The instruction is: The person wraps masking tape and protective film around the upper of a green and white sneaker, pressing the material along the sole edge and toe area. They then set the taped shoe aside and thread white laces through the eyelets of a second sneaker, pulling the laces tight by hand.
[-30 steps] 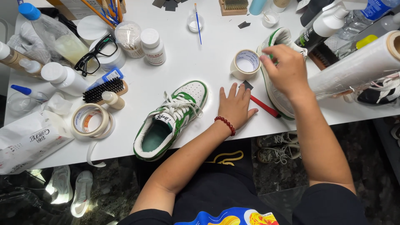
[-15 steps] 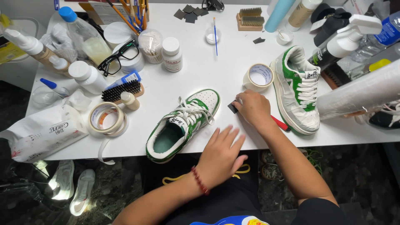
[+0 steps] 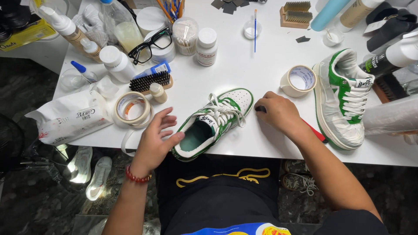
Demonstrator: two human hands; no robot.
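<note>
A white and green sneaker (image 3: 213,122) lies on the white table (image 3: 244,78), heel toward me at the front edge. My left hand (image 3: 156,139) is open, fingers spread, its thumb touching the sneaker's heel. My right hand (image 3: 281,114) rests on the table just right of the sneaker's toe, fingers curled over a red-handled tool (image 3: 314,130) with a dark tip. A second sneaker (image 3: 344,100), wrapped in masking tape, lies to the right.
A tape roll (image 3: 298,80) stands behind my right hand, another tape roll (image 3: 132,109) left of the sneaker. Bottles, glasses (image 3: 150,43), a black brush (image 3: 150,82), a wipes packet (image 3: 72,117) and a film roll (image 3: 392,115) crowd the table.
My left hand moved from below the table edge to the sneaker's heel. My right hand stayed over the red tool beside the toe. The view shifted slightly.
</note>
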